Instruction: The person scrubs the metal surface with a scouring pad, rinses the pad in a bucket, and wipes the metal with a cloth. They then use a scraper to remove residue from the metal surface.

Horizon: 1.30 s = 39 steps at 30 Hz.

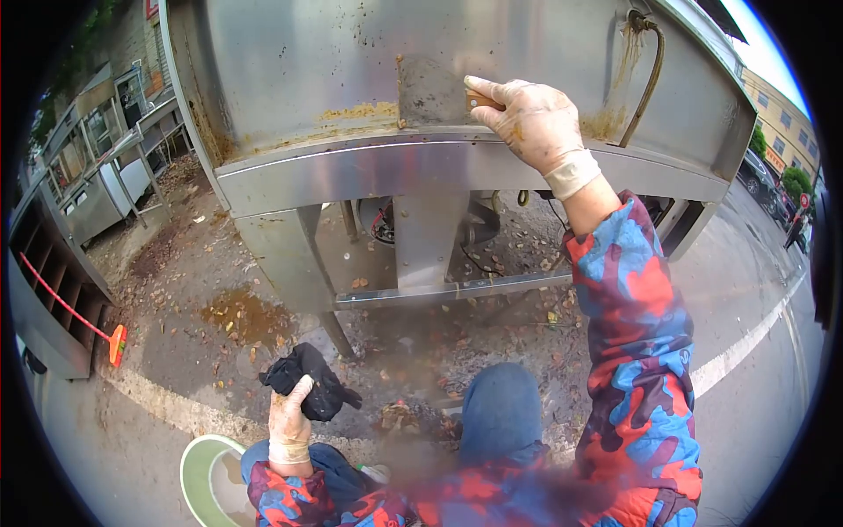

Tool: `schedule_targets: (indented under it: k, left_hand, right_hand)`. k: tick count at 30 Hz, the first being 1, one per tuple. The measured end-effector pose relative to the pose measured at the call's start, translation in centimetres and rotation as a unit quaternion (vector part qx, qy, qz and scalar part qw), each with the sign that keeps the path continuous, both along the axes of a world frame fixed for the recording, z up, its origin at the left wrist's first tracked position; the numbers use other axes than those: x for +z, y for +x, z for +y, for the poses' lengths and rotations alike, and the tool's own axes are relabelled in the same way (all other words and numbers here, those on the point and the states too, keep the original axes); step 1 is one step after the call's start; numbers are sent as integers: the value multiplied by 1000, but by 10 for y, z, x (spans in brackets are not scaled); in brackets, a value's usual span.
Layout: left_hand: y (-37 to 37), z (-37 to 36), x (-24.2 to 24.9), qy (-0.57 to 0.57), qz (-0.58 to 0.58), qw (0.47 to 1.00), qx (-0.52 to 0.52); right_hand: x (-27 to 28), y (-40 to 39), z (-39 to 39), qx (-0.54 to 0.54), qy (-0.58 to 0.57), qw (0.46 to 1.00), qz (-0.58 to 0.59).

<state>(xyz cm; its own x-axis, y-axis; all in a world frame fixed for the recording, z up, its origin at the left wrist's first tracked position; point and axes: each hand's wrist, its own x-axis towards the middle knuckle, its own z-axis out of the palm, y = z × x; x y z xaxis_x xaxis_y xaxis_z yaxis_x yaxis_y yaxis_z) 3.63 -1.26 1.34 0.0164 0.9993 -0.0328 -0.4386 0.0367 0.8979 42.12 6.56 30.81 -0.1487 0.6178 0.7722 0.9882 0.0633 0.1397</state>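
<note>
My right hand, in a soiled pale glove, is closed around the wooden handle of a scraper. The scraper's broad, dull grey blade lies against the steel panel of a large metal unit. Brown-yellow grime clings to the panel left of the blade, just above the ledge. Low in front of me, my left hand, gloved too, grips a bunched black cloth. The cloth hangs apart from the unit, over the ground near my knee.
A light green bucket with murky liquid stands by my left leg. A bent hose runs down the panel's right side. Metal shelving and a red-handled broom are at left. Leaves and a brown puddle cover the ground.
</note>
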Motion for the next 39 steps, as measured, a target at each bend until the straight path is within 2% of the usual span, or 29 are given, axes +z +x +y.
schedule_targets:
  k: [4,6,9,11,14,18,20,23,26,28,31,34,38,39]
  left_hand:
    - [2,-4,1,10,0,1000,6]
    - [1,-4,1,8,-6,1000,9]
    - [1,-1,2,0,-8,1000,6]
    - [2,-1,0,-6,-2,1000,2]
    - [4,1,-1,-7,-12,1000,10]
    - [7,-3,4,-2,1,1000,-2]
    - [6,0,2,-3,-6,1000,-16]
    - [4,2,-4,3,16,1000,-3]
    - [10,2,-1,15,35,999,-6]
    - [12,-1,3,6,5,1000,-27]
    - [8,2,-4,9,15,1000,-14]
    - [7,3,-2,3,25,1000,-10]
    - [10,1,0,1,18,1000,-10]
    - [10,-1,1,7,13,1000,-16]
  right_hand:
    - [7,17,-11,11,-8,1000,4]
    - [16,35,-26,-48,-25,998,28]
    - [17,44,-27,-59,-42,996,54]
    - [9,32,-10,-18,15,1000,-8]
    - [5,25,-3,14,22,1000,1]
    - [17,51,-24,-12,-4,997,73]
    - [19,47,-25,-46,4,997,55]
    - [17,28,-15,-22,22,1000,-5]
    - [14,28,-10,5,24,1000,-3]
    - [14,41,-16,11,24,1000,-1]
    - [17,47,-22,-29,1,998,57]
    - [13,31,-5,9,24,1000,0]
    - [13,22,-5,21,36,999,9]
    - [15,30,-7,4,9,1000,26]
